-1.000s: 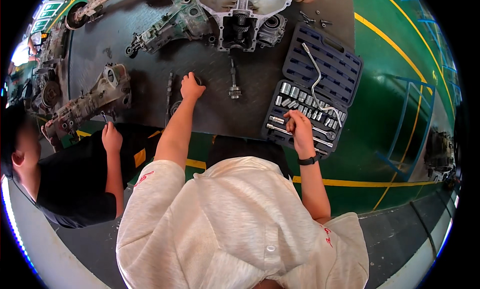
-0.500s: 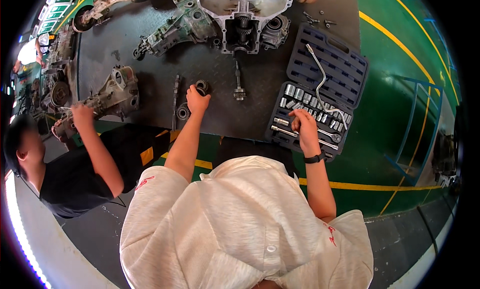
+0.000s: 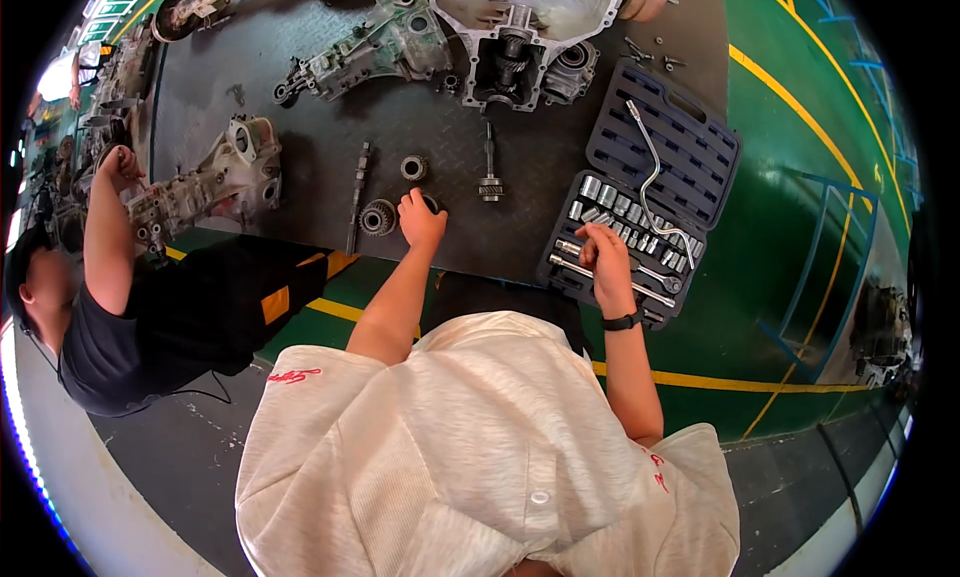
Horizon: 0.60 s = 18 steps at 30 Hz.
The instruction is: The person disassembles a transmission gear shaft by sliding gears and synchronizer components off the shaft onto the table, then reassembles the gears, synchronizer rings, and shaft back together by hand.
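My left hand is closed round a dark ring-shaped part, low over the workbench; the fingers hide most of it. A small gear lies just beyond that hand. Left of it rests a larger gear, with a long splined shaft beside it. My right hand hovers over the open socket set, its fingers loosely bent and apart, with nothing visible in them. Below it in the case are chrome sockets and a ratchet. A bent speed handle lies across the case.
A shaft with a gear stands mid-bench. Behind it are an opened gearbox housing and a greenish casting. Loose bolts lie at the back right. On the left, a co-worker reaches past another gearbox casing.
My left hand has moved right and nearer with the dark ring, away from the small gear, which now shows fully. My right hand stays over the socket case. The co-worker's arm has moved farther left.
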Each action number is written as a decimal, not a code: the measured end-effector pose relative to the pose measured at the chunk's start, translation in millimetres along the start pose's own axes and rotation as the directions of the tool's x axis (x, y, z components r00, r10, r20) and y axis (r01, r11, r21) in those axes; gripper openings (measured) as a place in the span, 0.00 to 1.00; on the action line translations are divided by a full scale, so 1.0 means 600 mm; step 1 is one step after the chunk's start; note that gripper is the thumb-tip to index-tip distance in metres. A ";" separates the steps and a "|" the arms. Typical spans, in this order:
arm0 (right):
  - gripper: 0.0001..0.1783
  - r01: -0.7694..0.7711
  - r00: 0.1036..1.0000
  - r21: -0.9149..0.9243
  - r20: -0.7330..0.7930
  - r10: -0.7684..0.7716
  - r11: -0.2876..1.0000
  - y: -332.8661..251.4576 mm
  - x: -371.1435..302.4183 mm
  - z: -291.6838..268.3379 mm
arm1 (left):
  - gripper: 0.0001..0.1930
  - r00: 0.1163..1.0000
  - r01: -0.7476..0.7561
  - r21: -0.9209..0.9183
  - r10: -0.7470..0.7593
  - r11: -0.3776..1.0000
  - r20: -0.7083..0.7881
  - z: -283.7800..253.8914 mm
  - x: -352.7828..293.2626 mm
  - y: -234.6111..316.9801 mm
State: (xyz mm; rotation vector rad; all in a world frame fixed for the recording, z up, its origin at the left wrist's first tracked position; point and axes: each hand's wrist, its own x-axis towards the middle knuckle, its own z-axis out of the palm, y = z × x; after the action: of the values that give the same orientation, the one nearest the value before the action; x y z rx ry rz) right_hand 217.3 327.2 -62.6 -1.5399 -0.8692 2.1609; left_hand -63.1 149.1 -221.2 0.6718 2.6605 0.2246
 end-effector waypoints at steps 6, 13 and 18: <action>0.14 0.010 0.999 -0.006 0.032 -0.010 1.000 0.009 0.000 0.017 | 0.39 0.999 0.027 0.059 -0.024 0.998 -0.047 0.019 0.007 -0.015; 0.14 0.010 1.000 0.015 0.001 -0.010 1.000 0.012 -0.007 0.006 | 0.43 0.965 -0.161 -0.021 0.153 0.987 -0.213 -0.017 0.047 0.027; 0.14 0.030 0.999 0.023 -0.042 -0.029 0.999 0.009 -0.015 -0.011 | 0.34 0.987 -0.110 0.040 0.104 0.993 0.125 -0.058 0.152 0.007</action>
State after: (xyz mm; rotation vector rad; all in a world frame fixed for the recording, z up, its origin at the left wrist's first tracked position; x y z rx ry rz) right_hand 227.0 319.5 -61.2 -1.5455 -0.8444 2.1030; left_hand -149.5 194.8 -218.5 0.8175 2.5224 0.1461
